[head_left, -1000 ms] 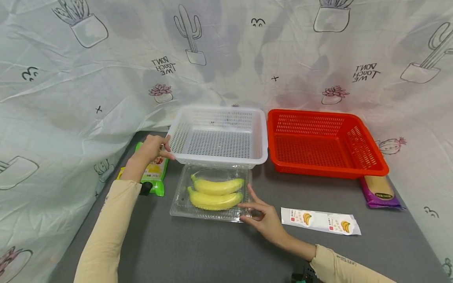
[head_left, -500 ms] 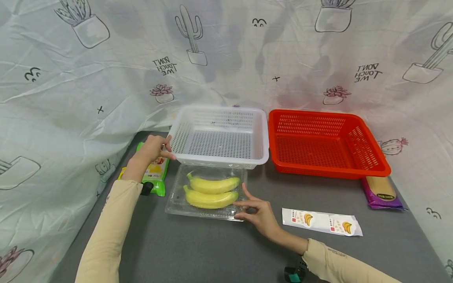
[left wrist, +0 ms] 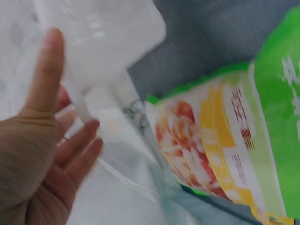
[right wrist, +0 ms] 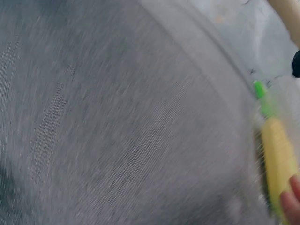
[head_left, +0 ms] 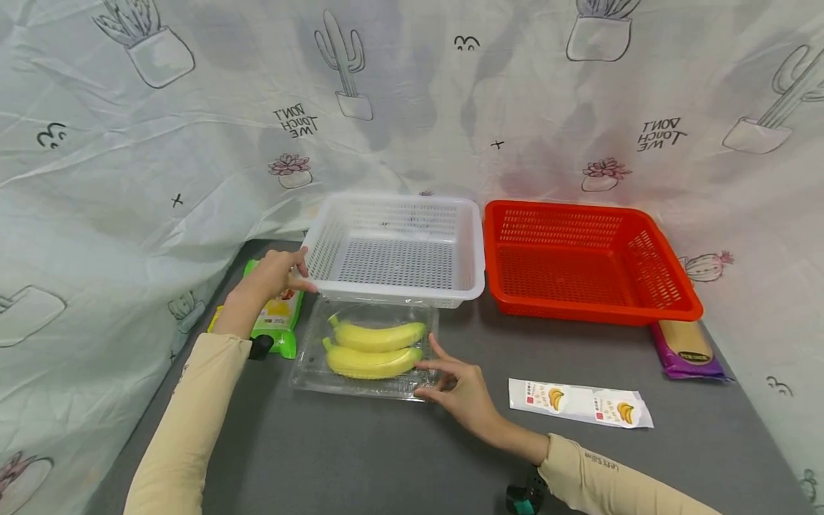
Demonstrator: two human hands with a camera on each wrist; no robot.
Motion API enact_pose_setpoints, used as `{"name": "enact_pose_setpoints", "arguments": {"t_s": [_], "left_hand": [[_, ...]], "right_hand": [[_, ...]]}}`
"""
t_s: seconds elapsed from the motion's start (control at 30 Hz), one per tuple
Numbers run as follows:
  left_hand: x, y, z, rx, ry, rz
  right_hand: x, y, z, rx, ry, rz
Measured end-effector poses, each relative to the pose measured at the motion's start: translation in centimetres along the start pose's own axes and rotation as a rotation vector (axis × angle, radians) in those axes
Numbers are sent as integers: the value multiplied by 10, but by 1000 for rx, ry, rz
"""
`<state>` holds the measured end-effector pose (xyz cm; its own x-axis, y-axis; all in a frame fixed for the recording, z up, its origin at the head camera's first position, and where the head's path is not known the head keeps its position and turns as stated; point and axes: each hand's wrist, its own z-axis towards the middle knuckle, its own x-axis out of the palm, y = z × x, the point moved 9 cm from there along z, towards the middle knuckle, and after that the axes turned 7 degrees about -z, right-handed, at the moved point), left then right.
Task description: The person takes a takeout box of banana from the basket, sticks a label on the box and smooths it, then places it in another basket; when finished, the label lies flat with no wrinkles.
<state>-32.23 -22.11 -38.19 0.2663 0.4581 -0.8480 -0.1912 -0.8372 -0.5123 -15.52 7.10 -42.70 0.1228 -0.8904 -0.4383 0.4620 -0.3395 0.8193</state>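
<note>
At the left end of the white basket [head_left: 399,293], my left hand [head_left: 273,275] holds the rim; in the left wrist view its thumb and fingers [left wrist: 77,157] lie on either side of the rim. A clear plastic box [head_left: 305,379] lies on the table just in front of that basket. Two yellow bananas [head_left: 378,336] are inside it, side by side. My right hand [head_left: 466,397] grips the box's right edge near the front corner, thumb and fingers apart along it. Only fingertips [right wrist: 291,208] show in the right wrist view, beside the yellow fruit.
To the right of the white basket stands a red basket [head_left: 599,311], with a purple-ended packet [head_left: 692,350] beside its front corner. A label strip [head_left: 579,403] with banana pictures lies at right. A green packet [head_left: 280,325] is partly behind the left arm. Patterned cloth [head_left: 412,100] hangs behind.
The plastic box with its bananas has slid leftward along the front of the white basket, my right hand moving with it. My left hand has stayed at the basket rim.
</note>
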Motion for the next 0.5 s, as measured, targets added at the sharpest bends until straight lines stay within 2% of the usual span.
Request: {"name": "enact_pose_setpoints", "arguments": {"t_s": [0.07, 0.13, 0.2, 0.27, 0.3, 0.4, 0.5], "left_hand": [[0, -3, -6, 5, -4, 27], [-2, -10, -14, 40, -50, 68], [-3, -20, -25, 95, -128, 108], [0, -29, -37, 162, -222, 91], [2, -34, -44, 196, -272, 66], [10, -48, -64, 276, -390, -121], [18, -62, -79, 318, -452, -330]], "right_hand": [[4, -5, -2, 43, 42, -7], [5, -5, -4, 84, 102, -10], [5, -3, -7, 116, 167, -24], [1, -3, -10, 142, 215, -39], [-1, -3, -12, 143, 230, -39], [-13, -6, -16, 145, 230, -1], [-27, -15, -18, 140, 190, 100]]}}
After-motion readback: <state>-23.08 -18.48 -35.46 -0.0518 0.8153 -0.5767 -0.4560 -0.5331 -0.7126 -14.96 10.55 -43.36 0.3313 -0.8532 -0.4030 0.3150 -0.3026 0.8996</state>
